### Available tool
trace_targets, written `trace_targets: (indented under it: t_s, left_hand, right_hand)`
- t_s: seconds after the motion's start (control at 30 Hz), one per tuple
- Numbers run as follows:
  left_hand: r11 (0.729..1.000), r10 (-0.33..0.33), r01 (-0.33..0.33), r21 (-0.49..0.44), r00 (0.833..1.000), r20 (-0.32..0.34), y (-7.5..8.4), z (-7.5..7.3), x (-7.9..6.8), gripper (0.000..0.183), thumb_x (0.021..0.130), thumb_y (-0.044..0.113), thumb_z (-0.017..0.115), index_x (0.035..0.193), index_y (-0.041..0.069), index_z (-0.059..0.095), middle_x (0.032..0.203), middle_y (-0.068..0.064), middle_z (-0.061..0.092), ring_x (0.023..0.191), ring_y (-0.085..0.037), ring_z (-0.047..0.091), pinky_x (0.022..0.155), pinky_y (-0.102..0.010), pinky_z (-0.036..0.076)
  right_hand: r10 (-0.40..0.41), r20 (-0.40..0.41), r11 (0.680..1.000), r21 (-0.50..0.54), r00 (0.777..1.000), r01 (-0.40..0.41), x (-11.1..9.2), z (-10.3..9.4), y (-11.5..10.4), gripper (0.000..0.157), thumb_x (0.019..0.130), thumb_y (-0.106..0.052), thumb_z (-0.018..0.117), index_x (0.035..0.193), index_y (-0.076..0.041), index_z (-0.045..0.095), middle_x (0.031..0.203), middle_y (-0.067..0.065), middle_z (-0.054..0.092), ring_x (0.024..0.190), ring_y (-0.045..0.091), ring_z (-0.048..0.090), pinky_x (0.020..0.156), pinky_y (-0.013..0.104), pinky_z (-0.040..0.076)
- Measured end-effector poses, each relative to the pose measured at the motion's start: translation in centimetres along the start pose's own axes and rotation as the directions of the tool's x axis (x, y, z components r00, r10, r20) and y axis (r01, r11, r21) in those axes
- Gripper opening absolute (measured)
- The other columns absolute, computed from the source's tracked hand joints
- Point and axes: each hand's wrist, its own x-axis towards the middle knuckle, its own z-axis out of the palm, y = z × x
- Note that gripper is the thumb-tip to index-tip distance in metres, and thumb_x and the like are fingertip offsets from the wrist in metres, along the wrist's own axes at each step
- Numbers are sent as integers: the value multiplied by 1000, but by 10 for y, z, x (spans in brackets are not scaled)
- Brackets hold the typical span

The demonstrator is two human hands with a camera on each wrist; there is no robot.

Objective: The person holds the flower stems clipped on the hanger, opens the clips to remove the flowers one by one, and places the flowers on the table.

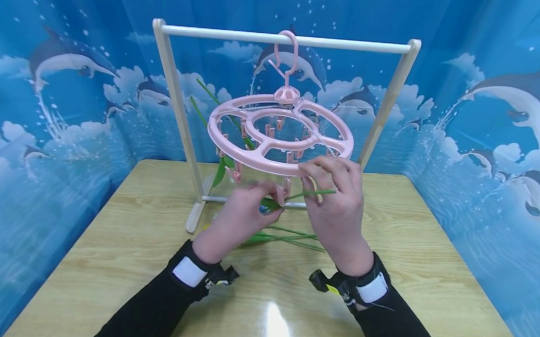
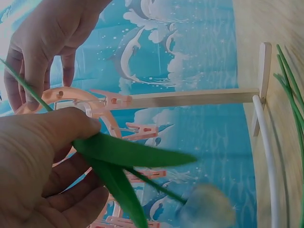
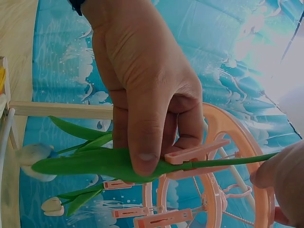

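A pink round clip hanger hangs by its hook from a wooden rack. My left hand pinches an artificial tulip at its green leaves, thumb on top. Its pale blue-white bloom points down, away from the hanger. Just beyond the left fingertips, a pink clothespin has its jaws around the stem. Gripping the front right of the hanger's rim, my right hand has its thumb close to the upper stem.
The rack's white top bar runs between two wooden posts. Other tulips hang at the hanger's left, their leaves below the rim. More green stems lie on the wooden table. A blue dolphin-print curtain surrounds it.
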Motion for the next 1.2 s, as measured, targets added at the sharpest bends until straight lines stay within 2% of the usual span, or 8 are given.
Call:
trace_targets:
  t_s: [0.33,0.4,0.5,0.6,0.73,0.9,1.03,1.2]
  left_hand:
    - [1000,1,-1,23,1000,-5,3,-11,-2,32,81,9,83,105,18,64,99,8,68,92,-6,65,84,-18,56]
    - [998,-25,25,52,1000,4,5,-15,-3,31,82,10,83,104,19,63,99,9,68,92,-6,64,85,-19,56]
    - [994,-53,51,97,999,12,7,-20,-3,29,84,13,82,105,19,64,100,8,68,93,-7,63,85,-21,57]
    - [987,-53,52,153,999,5,8,-24,-2,27,84,14,82,105,18,66,100,7,68,93,-8,65,85,-23,58]
    - [975,-24,28,219,1000,-21,8,-28,-2,27,83,15,84,105,18,67,101,6,70,92,-11,66,83,-25,58]
    - [977,6,8,213,998,-64,10,-33,-2,31,82,15,85,107,17,66,101,5,72,92,-14,67,85,-29,57]
    - [978,17,0,209,997,-79,13,-36,-1,31,82,16,86,108,17,68,102,5,73,94,-14,66,87,-30,57]
    - [970,33,-13,243,996,-79,15,-38,-1,30,81,17,87,107,18,72,102,5,74,95,-14,67,91,-31,56]
  right_hand:
    - [35,-18,990,136,999,-32,1,-4,6,26,95,3,62,116,-7,74,113,14,71,104,37,62,86,42,50]
    - [93,-20,982,166,995,-88,1,-8,8,28,99,3,54,119,-6,72,115,13,71,86,28,62,71,29,47]
    - [199,-54,959,216,979,-183,3,-16,11,30,102,1,47,123,-3,67,115,12,71,62,16,44,58,22,31]
    - [253,-127,937,278,959,-210,6,-22,10,32,97,6,43,122,3,63,113,16,70,59,16,36,65,20,39]
    - [181,-260,965,232,949,-121,13,-22,2,29,91,8,43,111,7,64,107,23,68,81,34,57,79,34,46]
    - [38,-388,990,142,921,19,18,-19,-9,21,85,5,49,95,6,68,98,23,67,92,44,56,83,48,44]
    - [-19,-317,986,151,948,71,16,-20,-11,19,86,1,53,95,5,69,96,22,66,87,42,56,74,48,44]
    - [-31,-90,986,162,995,46,11,-21,-7,20,90,-7,58,98,3,73,96,20,71,84,37,61,71,43,49]
